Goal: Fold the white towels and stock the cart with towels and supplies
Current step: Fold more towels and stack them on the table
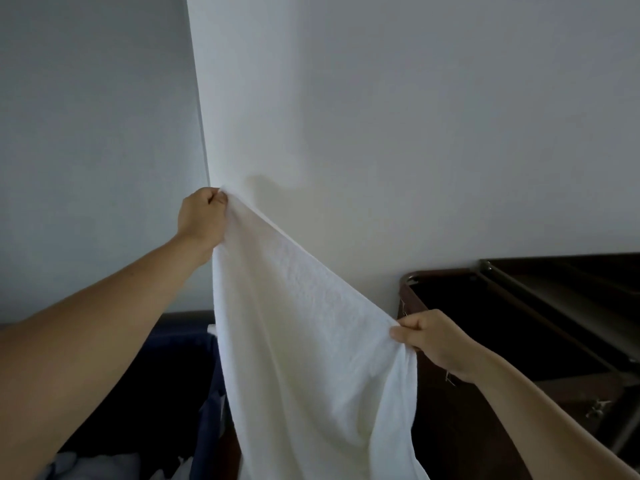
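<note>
Head view. A white terry-cloth towel (304,341) hangs spread in the air before a pale wall (415,116), held by its slanting top edge. The left grip (202,218), raised, pinches one corner with curled fingers. The right grip (436,341), lower, pinches the other end, in front of a dark brown cart (457,434).

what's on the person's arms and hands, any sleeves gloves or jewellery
The left hand and right hand are bare: no gloves or rings show. The left forearm and right forearm are bare too, with no sleeve, watch or band in view.
</note>
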Demonstrator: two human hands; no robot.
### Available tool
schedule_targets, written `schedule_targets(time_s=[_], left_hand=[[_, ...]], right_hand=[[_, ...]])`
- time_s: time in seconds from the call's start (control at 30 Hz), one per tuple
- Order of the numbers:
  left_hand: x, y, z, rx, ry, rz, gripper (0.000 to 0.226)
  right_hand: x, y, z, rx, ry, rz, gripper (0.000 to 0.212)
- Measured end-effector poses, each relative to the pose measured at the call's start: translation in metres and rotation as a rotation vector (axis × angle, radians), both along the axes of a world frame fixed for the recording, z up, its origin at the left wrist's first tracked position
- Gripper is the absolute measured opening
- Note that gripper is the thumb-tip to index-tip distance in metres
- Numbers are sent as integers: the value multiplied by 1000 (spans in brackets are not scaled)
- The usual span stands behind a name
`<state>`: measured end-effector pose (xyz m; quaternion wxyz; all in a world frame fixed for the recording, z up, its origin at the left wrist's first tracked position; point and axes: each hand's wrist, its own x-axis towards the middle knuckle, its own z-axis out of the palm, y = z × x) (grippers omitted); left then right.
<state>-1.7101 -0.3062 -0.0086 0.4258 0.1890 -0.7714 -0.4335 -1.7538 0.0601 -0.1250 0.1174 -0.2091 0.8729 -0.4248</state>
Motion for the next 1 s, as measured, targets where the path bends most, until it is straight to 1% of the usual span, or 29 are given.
schedule_targets(time_s=[0.07,0.13,0.17,0.23,0.27,0.33,0.4,0.47,0.5,0.6,0.7,0.77,0.83,0.9,1.0], left_hand=[[2,-1,-1,-17,3,-12,28],[3,1,-2,-29,7,-30,26],[4,2,-2,-32,11,-33,26],[6,2,-2,-24,18,-43,25],[7,1,-2,-16,18,-52,25],[9,-3,-4,-5,10,-57,25],[12,-6,-6,4,-3,-62,24],[14,-8,-7,9,-10,-63,24],[16,-9,-8,12,-11,-61,26],[20,-9,-7,33,-10,-72,24],[22,-6,-5,45,-5,-79,20],[23,-6,-5,28,1,-79,20],[23,-4,-6,8,-8,-83,19],[22,-3,-7,2,-20,-78,18],[20,-2,-7,-9,-9,-34,19]], right_hand=[[-3,1,-4,-76,-4,-60,15],[-6,0,-6,-92,1,-134,17],[-7,1,-7,-72,10,-150,23],[-6,-1,-6,-32,27,-123,34],[-5,-2,-6,-19,24,-104,35],[-3,-3,-3,10,29,-69,27],[-1,-2,-1,46,43,-37,23],[-5,0,-3,24,72,-34,17],[-6,1,-5,-24,73,-53,13],[-8,0,-7,-175,50,-136,20],[-6,-2,-8,-203,63,-146,31],[-5,-1,-7,-189,56,-160,41],[-6,-1,-8,-130,107,-203,27],[-5,-2,-8,-6,197,-223,15],[-3,-5,-8,147,300,-224,13]])
